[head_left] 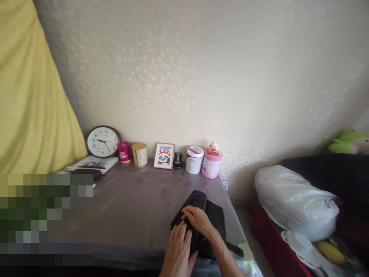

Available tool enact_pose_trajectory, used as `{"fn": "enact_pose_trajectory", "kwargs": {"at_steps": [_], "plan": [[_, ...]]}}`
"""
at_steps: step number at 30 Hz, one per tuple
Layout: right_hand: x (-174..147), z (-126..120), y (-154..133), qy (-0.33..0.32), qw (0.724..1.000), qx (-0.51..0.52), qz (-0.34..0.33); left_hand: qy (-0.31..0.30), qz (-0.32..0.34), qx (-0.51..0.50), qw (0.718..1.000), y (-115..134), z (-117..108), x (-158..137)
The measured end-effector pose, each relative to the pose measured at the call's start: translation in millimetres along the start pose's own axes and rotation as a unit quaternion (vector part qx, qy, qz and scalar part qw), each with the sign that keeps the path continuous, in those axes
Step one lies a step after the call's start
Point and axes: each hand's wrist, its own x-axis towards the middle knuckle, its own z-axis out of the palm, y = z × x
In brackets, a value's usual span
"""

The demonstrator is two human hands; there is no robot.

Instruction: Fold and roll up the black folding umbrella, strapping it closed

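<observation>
A black folded cloth piece point(215, 215) lies near the right front corner of the table, with a strap-like black strip sticking out to its right. My left hand point(179, 244) rests on its left front part, fingers stretched forward and thumb held apart. Just beyond it, my right hand point(198, 220) reaches across the cloth from the right. Its fingers are bent and drawn together at the left edge of the fold, close to my left fingertips. The hands cover part of the cloth, so its exact kind does not show.
Along the wall on the table point(132, 207) stand a clock point(103, 141), a pink tin point(124, 153), a yellow-lidded can point(140, 155), a panda picture point(164, 156), a white tub point(194, 161) and a pink tub point(211, 166). A stuffed white plastic bag point(296, 202) sits right.
</observation>
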Motion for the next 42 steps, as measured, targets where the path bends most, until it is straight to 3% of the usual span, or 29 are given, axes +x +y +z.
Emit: {"fn": "enact_pose_trajectory", "kwargs": {"at_steps": [6, 9, 11, 16, 19, 22, 29, 36, 39, 42], "plan": [[1.1, -0.9, -1.8, 0.008, 1.0, -0.006, -0.002, -0.078, -0.078, -0.065, 0.992, -2.5, -20.0, 3.6], [0.3, 0.3, -0.2, 0.011, 1.0, -0.022, -0.01, -0.088, -0.08, -0.078, 0.99, -2.2, -13.9, 4.9], [-3.0, 1.3, 0.3, 0.022, 0.999, -0.044, -0.023, -0.129, -0.089, -0.082, 0.984, -0.7, -4.7, 4.5], [-17.0, 1.8, -0.4, 0.055, 0.988, -0.091, -0.11, -0.225, -0.123, -0.064, 0.964, 5.0, 7.2, 4.5], [-18.4, 1.4, 5.5, 0.049, 0.98, -0.097, -0.165, -0.24, -0.13, -0.06, 0.96, 7.9, 4.4, 6.8], [-9.9, 0.6, 17.4, 0.044, 0.976, -0.123, -0.174, -0.243, -0.141, -0.063, 0.958, 10.6, 1.6, 8.8], [24.9, -9.4, 38.1, 0.059, 0.976, -0.174, -0.118, -0.281, -0.172, -0.036, 0.943, 15.7, -2.4, 9.9], [55.9, -20.8, 57.8, 0.147, 0.977, -0.157, -0.01, -0.251, -0.181, -0.081, 0.947, 13.1, 2.5, 7.8], [55.3, -31.5, 69.2, 0.201, 0.968, -0.146, 0.047, -0.251, -0.184, -0.082, 0.947, 13.4, 2.5, 7.7], [35.3, -46.2, 84.2, 0.248, 0.952, -0.147, 0.102, -0.255, -0.176, -0.077, 0.948, 13.9, -1.9, 7.6]]}}
